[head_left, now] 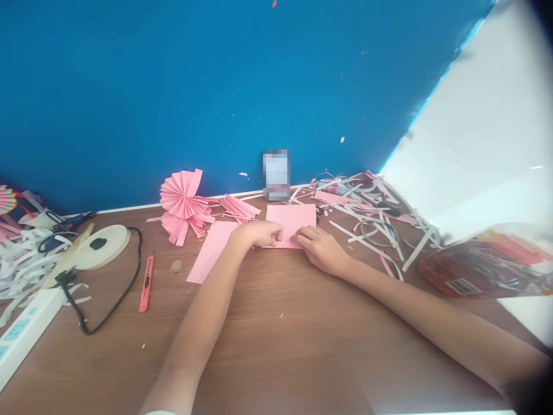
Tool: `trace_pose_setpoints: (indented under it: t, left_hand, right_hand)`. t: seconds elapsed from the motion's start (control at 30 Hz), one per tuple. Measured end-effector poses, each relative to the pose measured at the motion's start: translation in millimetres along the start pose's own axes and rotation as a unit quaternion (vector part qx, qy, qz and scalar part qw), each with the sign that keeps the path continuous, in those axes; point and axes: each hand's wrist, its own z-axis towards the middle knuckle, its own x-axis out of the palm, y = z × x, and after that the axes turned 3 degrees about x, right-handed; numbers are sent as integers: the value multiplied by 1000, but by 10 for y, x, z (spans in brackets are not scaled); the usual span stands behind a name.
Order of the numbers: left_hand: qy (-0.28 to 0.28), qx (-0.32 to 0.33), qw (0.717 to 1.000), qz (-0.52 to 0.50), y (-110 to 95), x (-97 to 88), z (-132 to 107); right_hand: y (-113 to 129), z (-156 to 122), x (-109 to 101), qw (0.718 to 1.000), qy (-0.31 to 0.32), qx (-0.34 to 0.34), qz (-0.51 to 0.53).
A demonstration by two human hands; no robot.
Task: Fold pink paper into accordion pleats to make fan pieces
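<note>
In the middle of the picture, the left hand [259, 233] and right hand [317, 246] pinched the near edge of the pink paper [292, 221]. Pressing evenly would probably keep the fold straight.

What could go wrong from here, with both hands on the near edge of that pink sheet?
The left hand and right hand meet at the near edge of the pink sheet. Its far part lies unheld, so it might skew.
The left forearm passes over a second pink sheet. A sideways move could drag or crease it.
Loose paper strips lie close by the right hand and could get swept onto the sheet.
</note>
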Motion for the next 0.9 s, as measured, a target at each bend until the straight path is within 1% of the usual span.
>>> trace_pose_setpoints:
  t: [0.1,0.17,0.3,0.4,0.47,0.53,0.6,0.67,0.8,0.9]
  left_hand:
    - [2,6,1000,11,59,2,24]
    - [3,7,1000,21,87,1,34]
    - [8,5,999,38,99,-6,24]
    - [12,2,1000,26,92,-6,17]
    - [-4,14,1000,10,83,-2,25]
    - [-35,37,999,7,66,4,43]
    - [-61,57,996,22,44,10,68]
    - [-70,66,995,38,29,18,95]
    - [-74,62,995,28,77,45,156]
    - [-57,52,997,-10,164,70,209]
  right_hand:
    - [-3,-2,5,998,-25,-50,-7]
    - [3,-1,-2,998,-25,-59,-7]
    - [13,4,-19,999,-22,-27,-5]
    - [10,5,-22,1000,-8,-14,4]
    - [5,5,-20,1000,-1,-8,11]
    - [-2,6,-15,1000,-2,3,15]
    - [-11,8,-9,1000,-6,14,15]
    - [-22,11,0,1000,-6,19,21]
    - [-42,11,16,999,-2,18,41]
    - [-49,8,18,998,-1,19,60]
